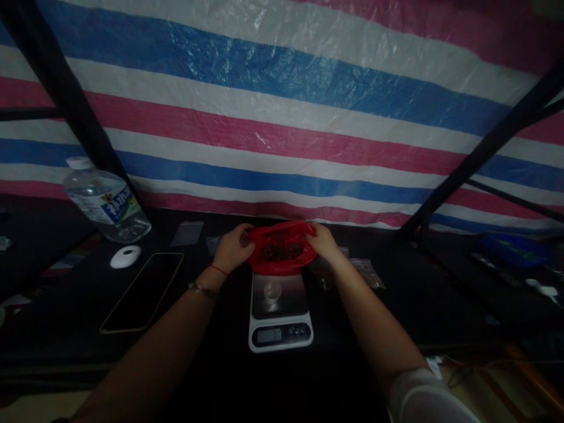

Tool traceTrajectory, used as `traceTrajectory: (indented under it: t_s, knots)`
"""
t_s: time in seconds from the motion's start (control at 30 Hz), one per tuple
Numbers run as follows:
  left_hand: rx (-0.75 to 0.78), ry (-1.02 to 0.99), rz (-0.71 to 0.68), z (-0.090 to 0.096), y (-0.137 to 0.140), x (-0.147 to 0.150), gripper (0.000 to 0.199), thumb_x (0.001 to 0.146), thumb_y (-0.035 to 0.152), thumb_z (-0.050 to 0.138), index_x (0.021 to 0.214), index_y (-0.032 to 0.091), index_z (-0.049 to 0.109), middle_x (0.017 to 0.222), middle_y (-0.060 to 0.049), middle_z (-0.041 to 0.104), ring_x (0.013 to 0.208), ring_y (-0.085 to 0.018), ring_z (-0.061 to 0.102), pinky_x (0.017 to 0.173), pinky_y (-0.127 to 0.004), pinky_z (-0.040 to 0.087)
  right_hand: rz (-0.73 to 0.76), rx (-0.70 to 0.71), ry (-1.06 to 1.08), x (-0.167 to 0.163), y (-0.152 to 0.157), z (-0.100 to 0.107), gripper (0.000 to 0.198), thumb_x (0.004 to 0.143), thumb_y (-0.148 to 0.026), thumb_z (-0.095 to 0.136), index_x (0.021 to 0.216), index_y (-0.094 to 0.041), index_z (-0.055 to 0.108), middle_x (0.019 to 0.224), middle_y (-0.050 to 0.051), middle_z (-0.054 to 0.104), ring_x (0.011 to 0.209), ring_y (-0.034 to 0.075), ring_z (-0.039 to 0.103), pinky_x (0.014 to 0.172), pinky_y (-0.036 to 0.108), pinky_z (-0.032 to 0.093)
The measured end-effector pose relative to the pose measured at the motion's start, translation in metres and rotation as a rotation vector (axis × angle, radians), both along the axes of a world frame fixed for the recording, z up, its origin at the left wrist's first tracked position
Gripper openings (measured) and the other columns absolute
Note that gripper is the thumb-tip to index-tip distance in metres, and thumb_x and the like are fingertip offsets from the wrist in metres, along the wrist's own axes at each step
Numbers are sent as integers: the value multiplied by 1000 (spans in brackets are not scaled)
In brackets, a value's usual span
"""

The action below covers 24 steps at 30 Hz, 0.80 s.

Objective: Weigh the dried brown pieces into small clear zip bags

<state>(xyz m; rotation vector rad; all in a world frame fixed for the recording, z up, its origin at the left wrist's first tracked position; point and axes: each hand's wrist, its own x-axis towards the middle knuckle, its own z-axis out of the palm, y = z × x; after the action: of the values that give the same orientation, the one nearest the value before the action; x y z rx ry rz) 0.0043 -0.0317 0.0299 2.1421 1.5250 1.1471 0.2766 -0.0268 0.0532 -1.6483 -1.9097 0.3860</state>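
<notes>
A red plastic bag (282, 269) is spread wide between my hands, with dark loose bits inside it. My left hand (233, 247) grips its left rim, fingers closed on the plastic. On the opposite side my right hand (323, 239) pinches the right rim. Just in front of the bag stands a white kitchen scale (282, 341) with a steel top and a small display whose reading is too blurred to make out. A small clear round cup (272, 290) rests on the scale's plate. Partly behind my right forearm lie small clear bags (368, 273) with brownish contents.
To the left are a large clear bottle (106, 202), a white mouse-like case (126, 257), a phone (143, 292) and a flat zip bag (187, 233). A striped plastic sheet (282, 141) hangs behind. Dark metal posts (467, 153) slant at both sides. A blue item (513, 249) sits far right.
</notes>
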Motion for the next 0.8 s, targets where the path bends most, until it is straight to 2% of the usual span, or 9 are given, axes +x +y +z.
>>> traceTrajectory:
  t_s: [0.07, 0.13, 0.2, 0.23, 0.3, 0.37, 0.47, 0.63, 0.8]
  knots:
    - [-16, 26, -14, -1, 1, -1, 37, 70, 26, 55, 106, 20, 61, 83, -3, 68, 72, -18, 64, 68, -29, 50, -9, 44, -33, 1, -5, 5, 36, 75, -28, 61, 108, -16, 62, 103, 10, 65, 94, 23, 59, 87, 35, 44]
    - [-35, 46, -21, -1, 2, -2, 35, 70, 26, 53, 103, 20, 63, 83, -4, 69, 72, -19, 64, 68, -29, 50, -66, 225, -44, -2, -14, 16, 47, 72, -34, 66, 113, -14, 59, 110, 13, 62, 102, 26, 55, 93, 40, 41]
    - [-55, 61, -30, -2, 2, -3, 34, 70, 26, 52, 102, 20, 64, 83, -4, 69, 73, -19, 64, 68, -29, 50, -62, 393, -39, -10, -24, 30, 36, 77, -35, 62, 107, -14, 61, 107, 13, 62, 103, 26, 54, 94, 42, 40]
    - [-66, 69, -39, -3, 3, -3, 34, 70, 26, 52, 101, 20, 65, 83, -4, 70, 73, -19, 64, 68, -29, 50, 37, 384, -42, -16, -27, 35, 26, 82, -31, 56, 100, -15, 64, 100, 11, 64, 98, 24, 57, 91, 40, 42]
    - [-93, 93, -70, -5, 5, -4, 33, 70, 26, 52, 99, 21, 66, 84, -4, 70, 73, -19, 64, 67, -28, 49, 356, 194, -89, -30, -29, 39, 19, 86, -23, 49, 90, -19, 68, 88, 4, 68, 84, 19, 61, 83, 33, 46]
    - [-114, 118, -94, -8, 6, -5, 33, 69, 27, 52, 98, 21, 67, 84, -4, 70, 73, -19, 64, 65, -28, 49, 575, 14, -176, -44, -25, 34, 23, 82, -14, 51, 91, -21, 70, 90, 2, 70, 85, 17, 63, 83, 30, 47]
    - [-114, 123, -101, -10, 8, -6, 32, 70, 27, 52, 97, 21, 67, 82, -5, 70, 73, -20, 64, 65, -28, 49, 543, -58, -271, -59, -11, 17, 34, 76, -7, 54, 102, -22, 71, 102, 5, 71, 92, 19, 65, 87, 31, 47]
    - [-59, 54, -40, -8, 6, -8, 32, 71, 26, 51, 98, 20, 66, 86, -4, 71, 75, -19, 65, 70, -29, 50, 458, -279, -390, -72, 2, 5, 35, 70, -21, 70, 105, -24, 71, 101, 7, 72, 82, 22, 67, 73, 30, 51]
    - [-25, 31, 7, -8, 6, -10, 32, 71, 26, 51, 99, 20, 66, 86, -4, 71, 75, -20, 65, 70, -29, 50, 481, -294, -434, -78, 10, 3, 33, 67, -19, 71, 100, -21, 72, 97, 7, 73, 80, 23, 67, 68, 29, 50]
